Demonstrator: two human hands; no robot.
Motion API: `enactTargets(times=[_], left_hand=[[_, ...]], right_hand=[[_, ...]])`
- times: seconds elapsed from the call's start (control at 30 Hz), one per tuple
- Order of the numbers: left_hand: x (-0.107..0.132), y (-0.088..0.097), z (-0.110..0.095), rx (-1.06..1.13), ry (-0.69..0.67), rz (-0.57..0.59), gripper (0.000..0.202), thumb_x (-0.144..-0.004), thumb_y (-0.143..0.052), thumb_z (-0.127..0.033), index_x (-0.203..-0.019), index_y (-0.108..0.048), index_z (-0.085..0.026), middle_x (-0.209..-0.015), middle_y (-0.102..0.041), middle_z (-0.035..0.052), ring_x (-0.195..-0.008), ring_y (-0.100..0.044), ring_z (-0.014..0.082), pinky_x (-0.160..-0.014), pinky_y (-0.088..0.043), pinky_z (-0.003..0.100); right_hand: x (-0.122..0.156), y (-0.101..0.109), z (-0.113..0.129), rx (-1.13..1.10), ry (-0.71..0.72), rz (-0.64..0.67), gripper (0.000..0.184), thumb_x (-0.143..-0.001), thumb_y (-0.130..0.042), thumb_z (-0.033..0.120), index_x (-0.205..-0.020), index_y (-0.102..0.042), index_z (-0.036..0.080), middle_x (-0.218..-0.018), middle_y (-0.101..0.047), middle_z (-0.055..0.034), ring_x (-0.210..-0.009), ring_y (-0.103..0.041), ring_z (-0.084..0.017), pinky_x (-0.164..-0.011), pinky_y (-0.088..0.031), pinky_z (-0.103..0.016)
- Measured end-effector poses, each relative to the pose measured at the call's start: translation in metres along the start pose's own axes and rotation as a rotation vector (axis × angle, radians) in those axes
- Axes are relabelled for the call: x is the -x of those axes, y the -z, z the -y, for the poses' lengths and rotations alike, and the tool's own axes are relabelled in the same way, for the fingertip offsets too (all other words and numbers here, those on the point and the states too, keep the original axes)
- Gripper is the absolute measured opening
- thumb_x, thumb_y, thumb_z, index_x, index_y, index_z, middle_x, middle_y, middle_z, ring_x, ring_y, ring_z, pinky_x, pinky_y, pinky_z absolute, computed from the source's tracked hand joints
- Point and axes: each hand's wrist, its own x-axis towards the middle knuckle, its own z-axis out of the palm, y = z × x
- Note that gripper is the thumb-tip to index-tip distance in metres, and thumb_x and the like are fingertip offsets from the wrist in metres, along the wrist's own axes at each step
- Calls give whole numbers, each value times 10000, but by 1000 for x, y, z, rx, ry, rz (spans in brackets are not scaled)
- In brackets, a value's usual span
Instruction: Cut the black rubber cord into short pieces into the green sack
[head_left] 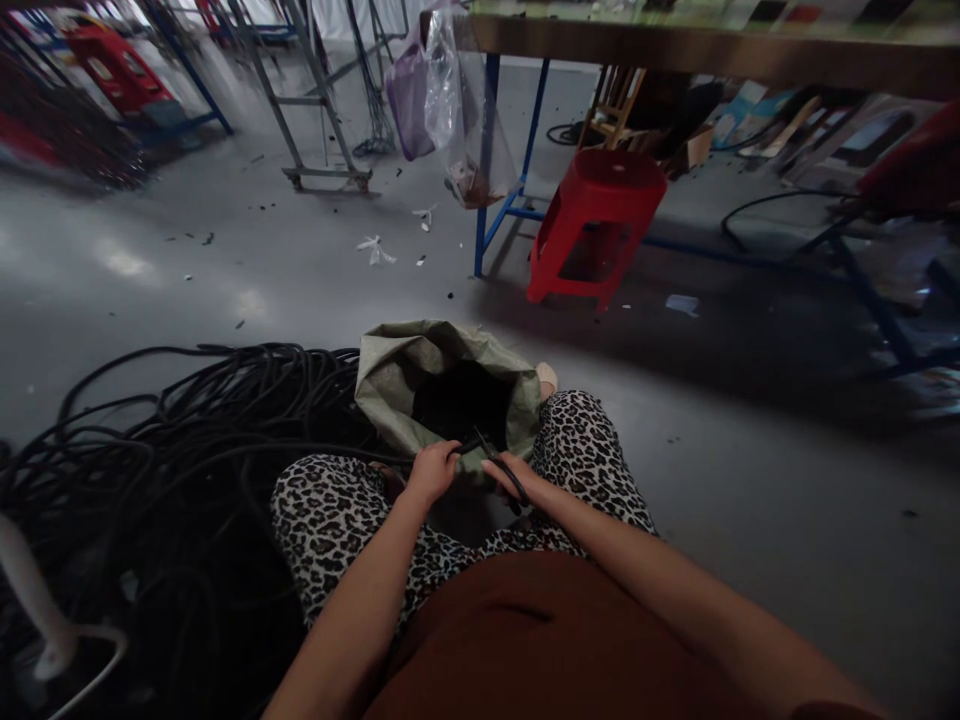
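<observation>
One desk [675,45] on blue legs stands ahead, two bags hanging at its corner: one purple [409,95], one clear [454,85]. One heap of black tubing [187,420], its strands too tangled to count, spreads over the floor at left. One open sack [386,390], dark inside, sits before the knees; one red stool [619,172] stands beyond it. Of two hands, the left [433,473] grips one black strand [322,447] over the sack's near rim; the right [517,475] holds one pair of scissors [493,452] beside the strand's end, contact unclear.
</observation>
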Motion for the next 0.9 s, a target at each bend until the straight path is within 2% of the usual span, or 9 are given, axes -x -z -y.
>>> enactTargets(times=[0.1, 0.3, 0.5, 0.73, 0.9], left_hand=[[1, 2, -1, -11, 7, -8, 326, -862, -478, -205, -1150, -632, -191, -1126, -680, 64, -1049, -607, 173, -960, -430, 300], [2, 6, -1, -47, 11, -29, 340, -852, -492, -196, -1163, -627, -182, -1161, -672, 63, -1077, -593, 189, -980, -410, 319], [2, 8, -3, -71, 33, 17, 330, -856, -479, -197, -1142, -642, -203, -1153, -675, 55, -1061, -599, 182, -956, -414, 306], [1, 6, -2, -114, 34, 31, 326, -856, -476, -210, -1135, -646, -209, -1116, -685, 58, -1048, -600, 186, -943, -414, 303], [0, 5, -1, -132, 51, 32, 328, -866, -470, -220, -1146, -639, -202, -1137, -676, 71, -1060, -596, 189, -947, -413, 312]], right_hand=[[0, -1, 0, 82, 21, 13, 234, -936, -508, 353, -946, -527, 120, -460, -460, 65, -327, -454, -96, -335, -352, -172], [-4, -2, -4, 100, 32, -21, 226, -948, -467, 354, -892, -506, 139, -426, -403, 78, -302, -428, -101, -325, -327, -180], [-11, -2, -10, 121, -7, -34, 251, -928, -488, 378, -835, -512, 147, -424, -403, 77, -275, -426, -105, -301, -325, -189], [-9, 1, -13, 181, 44, 18, 288, -936, -453, 360, -768, -532, 140, -404, -407, 52, -298, -464, -129, -308, -339, -196], [-10, 3, -14, 227, 64, -8, 303, -920, -498, 352, -726, -557, 127, -403, -409, 39, -317, -460, -112, -346, -337, -183]])
